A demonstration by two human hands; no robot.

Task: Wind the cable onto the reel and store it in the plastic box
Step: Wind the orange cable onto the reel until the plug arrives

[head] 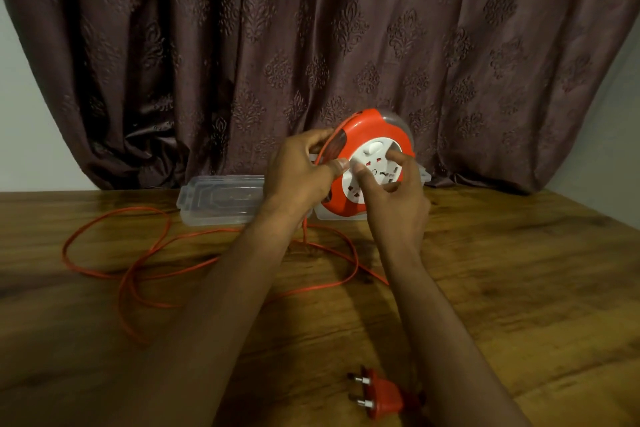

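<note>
An orange cable reel (375,130) with a white socket face is held upright above the far part of the table. My left hand (298,173) grips its left rim, pinching the orange cable (138,263) where it enters the reel. My right hand (398,194) presses its fingers onto the white socket face. Loose cable lies in loops on the table to the left and under my arms. The orange plug (382,395) lies near the front edge. A clear plastic box (221,199) lies behind my left hand; part of it shows under the reel.
The wooden table (519,270) reaches back to a dark patterned curtain (311,45). Pale wall shows at both sides. The table's right edge runs diagonally at the far right.
</note>
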